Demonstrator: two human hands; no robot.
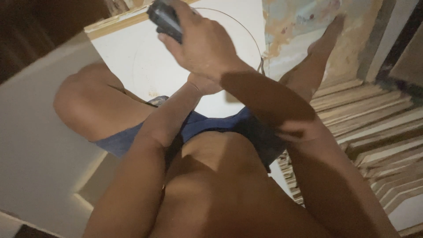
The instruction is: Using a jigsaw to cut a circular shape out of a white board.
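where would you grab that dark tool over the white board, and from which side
Probably by its near end, coming from the person's side. The dark grey, block-shaped hand tool is already wrapped there by the right hand, fingers curled around its body, and its far end runs out of frame. The left hand lies mostly hidden beneath, over the white flat board.

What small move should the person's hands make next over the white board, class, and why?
Probably lower the dark tool onto the white board. The right hand grips the tool above the board, close to a thin curved line drawn on it. The left hand sits under the right wrist, mostly hidden, as if steadying it. Whether the tool touches the board cannot be told.
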